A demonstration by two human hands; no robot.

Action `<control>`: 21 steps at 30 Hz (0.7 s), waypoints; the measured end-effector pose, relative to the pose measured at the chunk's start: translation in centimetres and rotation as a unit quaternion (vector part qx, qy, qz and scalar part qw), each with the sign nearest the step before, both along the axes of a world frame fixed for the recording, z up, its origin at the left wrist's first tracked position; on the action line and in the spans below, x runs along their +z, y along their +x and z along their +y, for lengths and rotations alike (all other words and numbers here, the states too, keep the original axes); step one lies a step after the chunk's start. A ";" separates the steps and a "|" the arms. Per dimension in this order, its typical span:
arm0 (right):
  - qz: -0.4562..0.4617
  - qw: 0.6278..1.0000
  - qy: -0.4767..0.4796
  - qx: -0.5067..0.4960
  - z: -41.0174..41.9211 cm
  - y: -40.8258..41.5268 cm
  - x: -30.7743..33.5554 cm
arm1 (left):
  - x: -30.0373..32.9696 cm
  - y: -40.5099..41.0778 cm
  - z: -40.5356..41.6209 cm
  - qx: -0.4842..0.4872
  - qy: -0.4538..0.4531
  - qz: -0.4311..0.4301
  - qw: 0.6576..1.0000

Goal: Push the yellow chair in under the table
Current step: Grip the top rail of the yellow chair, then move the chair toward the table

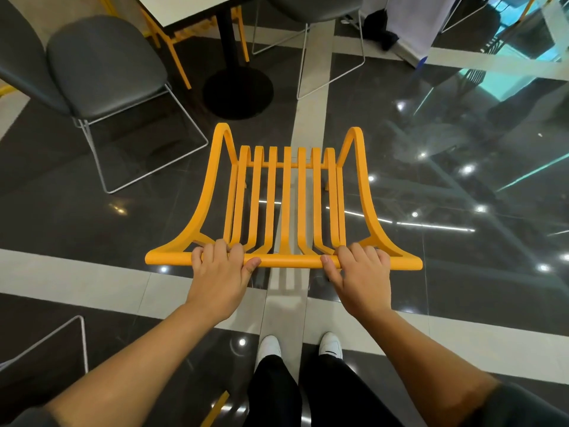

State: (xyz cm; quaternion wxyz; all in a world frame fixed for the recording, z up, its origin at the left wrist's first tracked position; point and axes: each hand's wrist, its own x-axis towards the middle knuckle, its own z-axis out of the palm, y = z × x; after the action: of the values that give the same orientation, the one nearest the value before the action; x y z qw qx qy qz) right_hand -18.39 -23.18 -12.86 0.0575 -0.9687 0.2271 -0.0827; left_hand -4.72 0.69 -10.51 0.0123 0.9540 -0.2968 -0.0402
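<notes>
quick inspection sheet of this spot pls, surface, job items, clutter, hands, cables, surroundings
surface: glossy dark tiled floor with pale bands, lamp reflections
job's things: yellow chair out on the open floor, short of the table; black pedestal base ahead
clutter: nothing seen in the path
grippers: left hand and right hand both closed on the chair's top rail
cables: nothing seen
surroundings: grey wire-leg chair at left, another beyond the table, glass panel at right

Looking down: the left hand (219, 269) and right hand (358, 270) grip the top rail of a slatted yellow chair (284, 198) — the white table (197, 7) stands well beyond it, across glossy dark floor.
</notes>
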 end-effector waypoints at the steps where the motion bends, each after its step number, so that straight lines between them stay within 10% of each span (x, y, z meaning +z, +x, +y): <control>1: 0.000 1.000 -0.005 0.002 -0.2 0.0 -0.2 | -0.2 0.0 -0.1 0.000 -0.003 -0.005 1.000; 21: -0.046 0.997 -0.011 0.057 -11.1 7.1 -0.7 | 0.0 5.6 -9.5 0.032 -0.025 0.015 0.999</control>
State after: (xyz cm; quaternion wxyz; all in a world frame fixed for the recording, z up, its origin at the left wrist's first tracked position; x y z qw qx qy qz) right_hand -11.27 -34.28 -13.57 0.0619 -0.9758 0.1672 -0.1265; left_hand 0.85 -8.84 -10.54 0.0416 0.9617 -0.2669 -0.0468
